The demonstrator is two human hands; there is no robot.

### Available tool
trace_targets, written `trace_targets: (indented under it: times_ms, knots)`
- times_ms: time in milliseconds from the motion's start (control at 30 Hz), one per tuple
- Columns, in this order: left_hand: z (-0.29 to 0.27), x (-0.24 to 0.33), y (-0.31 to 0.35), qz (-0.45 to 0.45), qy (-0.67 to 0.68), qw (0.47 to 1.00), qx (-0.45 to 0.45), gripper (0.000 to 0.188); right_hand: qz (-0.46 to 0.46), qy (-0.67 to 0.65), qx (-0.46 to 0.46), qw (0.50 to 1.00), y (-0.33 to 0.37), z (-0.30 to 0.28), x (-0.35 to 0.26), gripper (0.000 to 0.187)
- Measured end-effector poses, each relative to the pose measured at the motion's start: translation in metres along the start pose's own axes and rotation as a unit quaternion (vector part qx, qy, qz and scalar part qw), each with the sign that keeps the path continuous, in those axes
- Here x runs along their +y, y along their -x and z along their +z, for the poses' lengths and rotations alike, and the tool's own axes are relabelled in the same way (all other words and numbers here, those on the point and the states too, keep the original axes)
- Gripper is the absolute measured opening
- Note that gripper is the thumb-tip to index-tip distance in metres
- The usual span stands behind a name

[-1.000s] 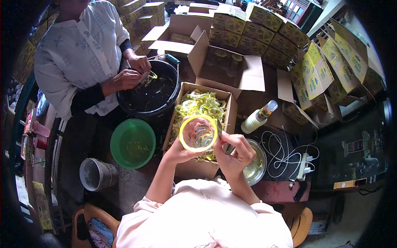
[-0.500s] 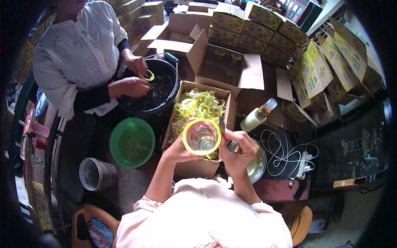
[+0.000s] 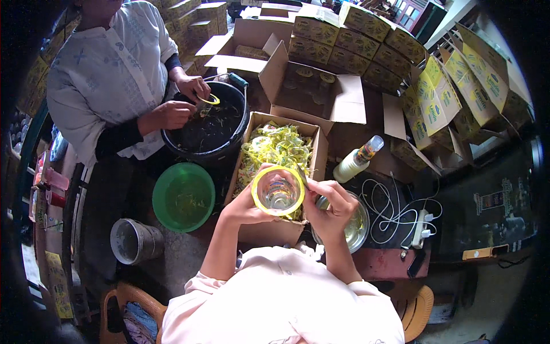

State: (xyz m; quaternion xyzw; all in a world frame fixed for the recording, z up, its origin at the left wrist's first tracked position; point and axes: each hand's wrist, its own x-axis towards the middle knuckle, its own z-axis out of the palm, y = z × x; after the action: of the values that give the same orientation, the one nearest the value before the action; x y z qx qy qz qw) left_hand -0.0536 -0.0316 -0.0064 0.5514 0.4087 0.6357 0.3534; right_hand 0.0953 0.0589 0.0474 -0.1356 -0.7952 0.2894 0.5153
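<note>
My left hand (image 3: 246, 207) is wrapped round a clear plastic cup (image 3: 278, 198) with a yellow rim, its mouth turned up toward me. In my right hand (image 3: 330, 205), thumb and fingers pinch a small dark knife blade (image 3: 302, 174), which lies against the right side of the cup's rim. Under both hands stands a cardboard box (image 3: 269, 232) filled with yellow and whitish plastic scraps (image 3: 278, 146). Partly hidden by my right wrist is a round clear bowl (image 3: 358, 229).
At left, a co-worker's hands (image 3: 183, 103) hold a yellow ring over a black bucket (image 3: 240, 123). Nearby are a green basin (image 3: 183, 198), a grey bucket (image 3: 136, 242), a stack of clear cups (image 3: 350, 166), white cables (image 3: 389, 212), a power strip (image 3: 422, 229) and open cartons (image 3: 349, 100).
The cup has shifted slightly left, and the blade now leans along its rim at a different slant. The co-worker's lower hand has drawn back left from the yellow ring.
</note>
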Motion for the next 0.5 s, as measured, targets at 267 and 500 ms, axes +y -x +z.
trace_targets:
  times_ms: [267,500]
  knots:
    - [0.003,-0.001,-0.0009,-0.022,0.041,0.999,0.008,0.077,0.019,-0.002,0.013,1.0,0.0072,-0.0002,0.0019,0.022]
    - [0.0075,0.0009,-0.0036,0.019,0.003,1.0,0.006,0.074,0.038,-0.032,0.01,0.999,0.0063,-0.001,0.0027,0.021]
